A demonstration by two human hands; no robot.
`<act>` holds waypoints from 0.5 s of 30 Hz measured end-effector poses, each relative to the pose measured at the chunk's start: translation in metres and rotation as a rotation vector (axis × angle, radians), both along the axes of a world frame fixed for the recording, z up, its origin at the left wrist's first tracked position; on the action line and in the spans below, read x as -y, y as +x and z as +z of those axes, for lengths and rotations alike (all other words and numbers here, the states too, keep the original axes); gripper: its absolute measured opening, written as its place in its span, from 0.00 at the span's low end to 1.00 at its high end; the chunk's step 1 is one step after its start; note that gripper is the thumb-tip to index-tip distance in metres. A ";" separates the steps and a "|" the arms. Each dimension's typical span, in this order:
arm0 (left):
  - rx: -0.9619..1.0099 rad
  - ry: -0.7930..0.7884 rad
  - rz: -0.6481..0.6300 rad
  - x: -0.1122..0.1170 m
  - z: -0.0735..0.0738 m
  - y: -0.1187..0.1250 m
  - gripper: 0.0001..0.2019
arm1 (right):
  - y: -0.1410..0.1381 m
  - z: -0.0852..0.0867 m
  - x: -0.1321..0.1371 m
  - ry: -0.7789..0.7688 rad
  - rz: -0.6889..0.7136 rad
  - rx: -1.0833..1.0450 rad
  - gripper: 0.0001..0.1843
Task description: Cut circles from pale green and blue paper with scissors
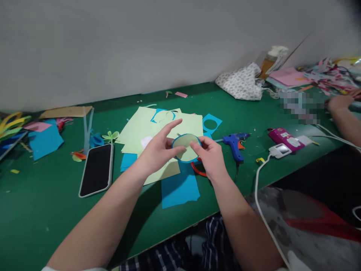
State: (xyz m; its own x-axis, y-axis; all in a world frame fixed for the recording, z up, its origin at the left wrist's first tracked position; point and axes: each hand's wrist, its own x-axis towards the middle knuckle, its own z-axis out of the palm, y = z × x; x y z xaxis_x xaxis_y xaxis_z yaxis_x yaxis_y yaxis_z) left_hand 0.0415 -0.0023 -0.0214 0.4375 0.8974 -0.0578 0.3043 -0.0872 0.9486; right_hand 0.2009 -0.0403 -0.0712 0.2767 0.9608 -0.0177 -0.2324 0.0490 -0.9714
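Note:
Between my two hands is a round paper disc (184, 153), pale green with a blue rim. My left hand (160, 146) pinches its left side, thumb on top and index finger stretched away. On the right edge, my right hand (210, 154) grips the disc with its thumb pressed on the face. Beneath lie pale green sheets (129, 126) and a blue paper sheet (180, 188). A red curved handle (199, 170) shows partly below my right hand; the rest of it is hidden.
A blue glue gun (234, 145) lies to the right, near a pink device (286, 138) and white cable (256, 184). At left are a phone (97, 169) and paper scraps (46, 139). A patterned cloth bag (241, 82) rests by the wall. Another person's hand (341, 103) is far right.

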 end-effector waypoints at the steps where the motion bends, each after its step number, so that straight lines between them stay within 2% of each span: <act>1: 0.008 -0.004 0.006 0.000 0.000 0.000 0.39 | 0.000 0.001 0.000 -0.008 0.010 -0.014 0.11; 7: 0.091 -0.038 0.064 -0.002 -0.001 0.000 0.38 | 0.001 0.002 0.001 -0.066 0.064 -0.108 0.12; 15: 0.059 -0.014 0.060 -0.002 -0.003 -0.001 0.36 | 0.000 0.004 0.002 -0.078 0.041 -0.123 0.11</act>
